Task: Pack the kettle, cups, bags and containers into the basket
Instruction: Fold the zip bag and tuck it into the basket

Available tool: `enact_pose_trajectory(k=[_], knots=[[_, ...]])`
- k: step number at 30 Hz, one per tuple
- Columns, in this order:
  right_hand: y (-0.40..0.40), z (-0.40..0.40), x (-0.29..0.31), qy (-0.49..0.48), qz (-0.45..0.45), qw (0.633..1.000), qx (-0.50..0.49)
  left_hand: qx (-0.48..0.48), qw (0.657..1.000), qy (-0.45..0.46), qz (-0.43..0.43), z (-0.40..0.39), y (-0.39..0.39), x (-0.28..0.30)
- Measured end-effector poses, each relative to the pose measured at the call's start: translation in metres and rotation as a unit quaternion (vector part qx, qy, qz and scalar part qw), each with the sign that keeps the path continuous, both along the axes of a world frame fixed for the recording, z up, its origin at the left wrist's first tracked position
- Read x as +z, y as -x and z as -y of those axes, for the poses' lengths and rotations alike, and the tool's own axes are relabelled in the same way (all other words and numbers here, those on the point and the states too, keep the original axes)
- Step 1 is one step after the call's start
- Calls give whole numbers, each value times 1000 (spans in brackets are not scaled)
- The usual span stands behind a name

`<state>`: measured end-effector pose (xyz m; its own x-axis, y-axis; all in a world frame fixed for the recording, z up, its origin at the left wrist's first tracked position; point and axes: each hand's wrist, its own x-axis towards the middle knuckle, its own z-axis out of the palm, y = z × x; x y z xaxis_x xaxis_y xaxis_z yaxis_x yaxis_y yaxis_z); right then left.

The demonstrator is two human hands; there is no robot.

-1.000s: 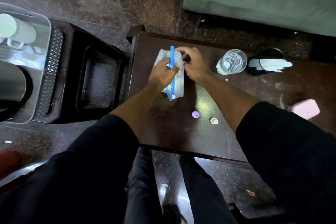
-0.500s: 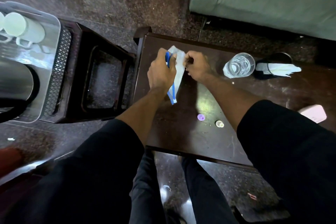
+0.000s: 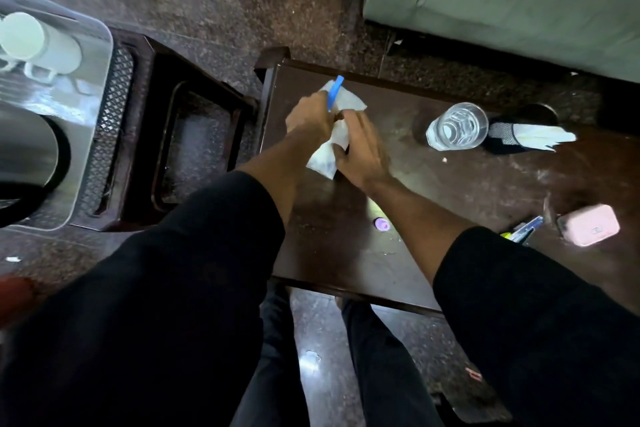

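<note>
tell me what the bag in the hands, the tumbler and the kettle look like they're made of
Bag: thin, soft clear plastic with a blue zip strip; it crumples in the grip.
Tumbler: clear glass, or possibly hard plastic; transparent with bright glints.
Kettle: likely brushed steel; grey metallic sheen, with a black rim that is probably plastic.

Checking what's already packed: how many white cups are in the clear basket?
1 clearly: a white cup lying on its side at the far end of the clear basket, beyond the kettle. The frame edge may hide more.
</note>
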<state>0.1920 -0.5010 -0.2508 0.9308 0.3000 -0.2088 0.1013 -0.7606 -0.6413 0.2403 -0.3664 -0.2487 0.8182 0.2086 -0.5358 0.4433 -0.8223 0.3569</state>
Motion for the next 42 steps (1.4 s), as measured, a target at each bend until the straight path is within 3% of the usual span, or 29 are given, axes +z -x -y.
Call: enact_pose_trajectory(k=[4, 8, 12, 16, 19, 21, 27, 35, 39, 42], knots=[[-10, -8, -6, 62, -94, 994, -13, 5, 999, -41, 22, 11, 0, -3], [-25, -19, -8, 144, -147, 979, -5, 26, 987, -145, 59, 15, 13, -7], [-35, -28, -9, 135, -203, 968, -59, 37, 986, -156, 46, 4, 29, -15], [-37, -23, -10, 115, -228, 965, -51, 91, 995, -14, 35, -5, 34, -20], [-24, -19, -7, 44, -93, 985, -141, 137, 985, 54, 88, -10, 37, -17], [-11, -22, -2, 22, -11, 974, -225, 164, 974, 98, 123, -16, 43, -13], [7, -72, 26, -105, -77, 944, -303, 228, 932, 195, 205, -59, 62, 21], [30, -220, 89, -164, -13, 960, -227, 287, 918, -6, 272, -160, 102, 95], [35, -280, 110, -180, 7, 968, -175, 244, 915, -45, 319, -223, 117, 121], [39, -322, 118, -190, 6, 971, -142, 213, 923, -104, 302, -267, 128, 129]])
